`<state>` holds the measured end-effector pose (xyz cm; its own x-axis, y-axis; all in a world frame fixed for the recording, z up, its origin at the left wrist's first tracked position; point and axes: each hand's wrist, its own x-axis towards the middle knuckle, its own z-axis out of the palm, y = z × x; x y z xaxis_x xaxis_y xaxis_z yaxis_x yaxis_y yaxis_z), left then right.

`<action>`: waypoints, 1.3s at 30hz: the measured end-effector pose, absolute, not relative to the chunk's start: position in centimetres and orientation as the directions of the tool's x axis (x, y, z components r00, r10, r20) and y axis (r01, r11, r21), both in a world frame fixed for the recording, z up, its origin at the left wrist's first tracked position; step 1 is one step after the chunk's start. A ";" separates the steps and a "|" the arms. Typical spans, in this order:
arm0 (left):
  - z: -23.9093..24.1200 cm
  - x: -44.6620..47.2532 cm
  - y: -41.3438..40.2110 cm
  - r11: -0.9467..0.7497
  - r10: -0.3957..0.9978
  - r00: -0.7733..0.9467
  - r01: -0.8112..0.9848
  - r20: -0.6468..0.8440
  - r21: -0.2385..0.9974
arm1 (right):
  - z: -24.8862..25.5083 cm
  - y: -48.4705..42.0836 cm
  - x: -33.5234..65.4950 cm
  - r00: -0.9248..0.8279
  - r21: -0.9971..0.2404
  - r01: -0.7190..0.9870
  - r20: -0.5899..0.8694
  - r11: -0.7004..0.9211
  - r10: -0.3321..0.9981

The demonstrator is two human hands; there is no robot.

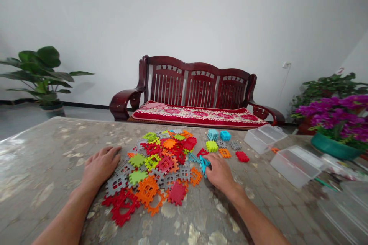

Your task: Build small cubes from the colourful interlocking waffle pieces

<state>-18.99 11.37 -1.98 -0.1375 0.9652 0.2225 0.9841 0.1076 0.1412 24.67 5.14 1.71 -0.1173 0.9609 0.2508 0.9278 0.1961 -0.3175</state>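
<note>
A wide heap of flat plastic interlocking tiles (165,164) in red, orange, green, grey and blue covers the middle of the table. At its left edge my left hand (101,162) lies flat on the tabletop, fingers stretched out and holding nothing. On the heap's right side, the fingers of my right hand (219,170) are closed on a blue tile (204,164). Just beyond that hand are two blue stacks (212,134), a green tile (212,146), grey tiles (235,145), an orange tile (224,153) and a red tile (242,156).
Clear plastic boxes (296,166) stand at the right, beside a teal pot (335,146) of purple flowers. Beyond the table (37,168) is a dark wooden bench (188,80) with a red cover. A leafy plant (43,72) stands on the floor at left.
</note>
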 end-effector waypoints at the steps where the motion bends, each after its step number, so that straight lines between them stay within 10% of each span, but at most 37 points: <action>1: -1.9 -18.9 11.3 0.106 0.965 -0.136 0.984 0.223 0.141 | 1.7 5.1 24.5 -0.144 -0.310 0.923 0.270 0.227 0.952; 22: -1.2 -18.4 11.1 0.148 0.974 -0.158 0.986 0.159 0.072 | 2.3 3.3 22.8 -0.354 -0.245 0.882 0.219 0.402 0.909; 39: -1.6 -18.6 11.1 0.141 0.971 -0.161 0.983 0.179 0.116 | 2.7 5.0 28.8 0.067 -0.508 0.833 0.484 0.218 0.873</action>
<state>-18.60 11.12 -1.56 -0.1608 0.9705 0.1794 0.9831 0.1414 0.1160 28.80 5.00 2.73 0.0673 0.8725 0.4839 0.8332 0.2177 -0.5084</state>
